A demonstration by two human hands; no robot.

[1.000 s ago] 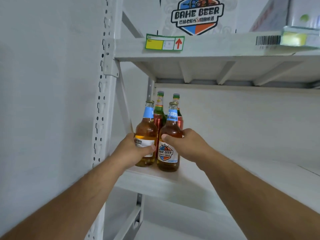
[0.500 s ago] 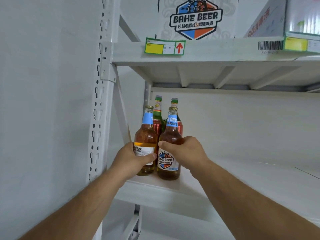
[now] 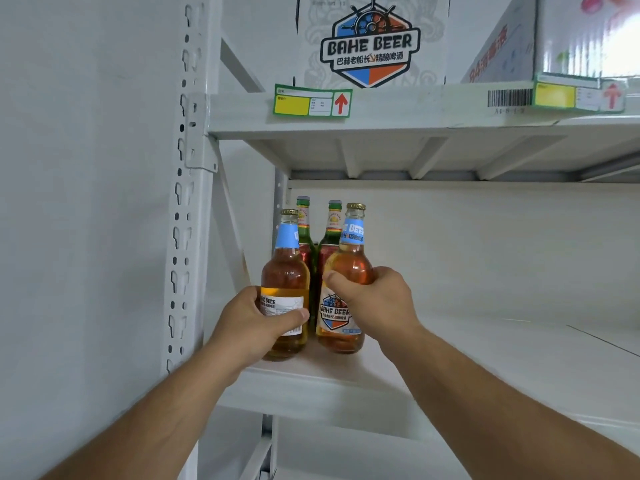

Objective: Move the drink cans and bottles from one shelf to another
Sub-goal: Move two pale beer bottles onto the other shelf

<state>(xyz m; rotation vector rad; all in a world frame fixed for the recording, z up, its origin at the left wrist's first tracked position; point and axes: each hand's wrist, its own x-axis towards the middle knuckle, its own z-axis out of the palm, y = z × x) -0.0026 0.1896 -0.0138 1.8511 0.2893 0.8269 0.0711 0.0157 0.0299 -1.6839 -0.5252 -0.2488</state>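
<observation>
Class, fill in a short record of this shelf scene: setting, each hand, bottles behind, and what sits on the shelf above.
setting: white metal shelf
left hand: grips left amber bottle, upright
right hand: grips right amber bottle, tilted
behind: two green bottles
shelf above: Bahe Beer carton

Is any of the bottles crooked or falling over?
Yes, one. The amber glass bottle with the blue neck label gripped by the right hand leans to the right, its base on the white shelf board. The matching amber bottle in the left hand and both green bottles behind stand upright. Nothing is spilled.
</observation>
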